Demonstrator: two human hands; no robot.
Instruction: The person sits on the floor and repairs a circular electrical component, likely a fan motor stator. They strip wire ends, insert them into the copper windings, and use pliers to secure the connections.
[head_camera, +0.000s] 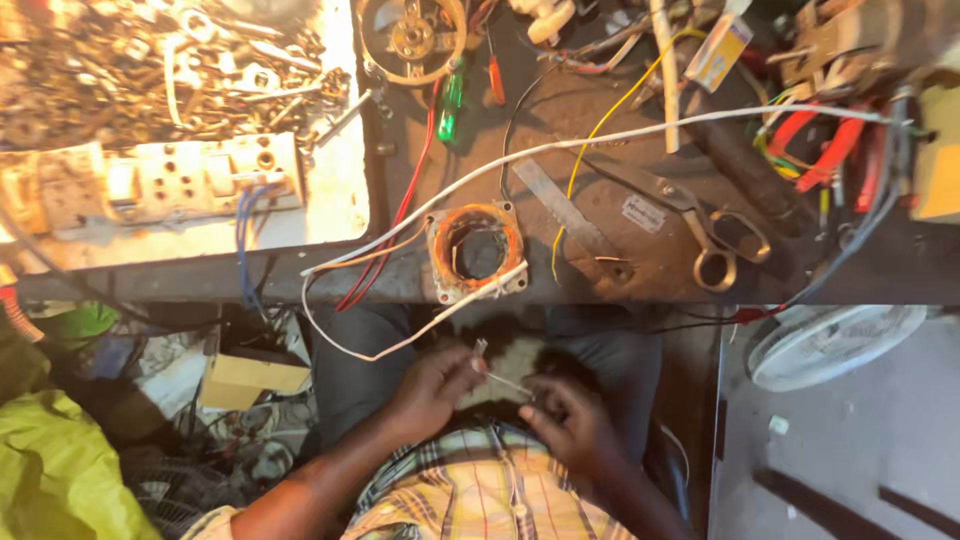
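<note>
Seen from above, over a lap in dark trousers and a yellow plaid shirt. Left hand (432, 385) low in the middle, fingers (468, 368) pinched together on the end of a thin white insulated wire (400, 345), a small pale stub poking up just above the fingertips. Right hand (572, 420) just beside it, fingers closed on the other end of a short thin pale strand (508, 382) stretched between the two hands. White wire looping down from the hands' level, out to the left, then up to a round motor stator wound with copper-coloured coil in a pale square frame (477, 250), sitting at the front edge of the dark, cluttered worktop (600, 280). Red wires (400, 215) and a second long white cable (640, 130) running from the stator across the worktop. To the right of the stator, a flat grey metal strip (565, 210) and large steel scissors with brass-coloured handles (705, 235), lying flat, near each other. Green-handled screwdriver (452, 100) further back. Pile of rusty metal scrap and nuts (160, 65) at far left, brightly lit. White fan guard (835, 345) at lower right, below the worktop edge.
</note>
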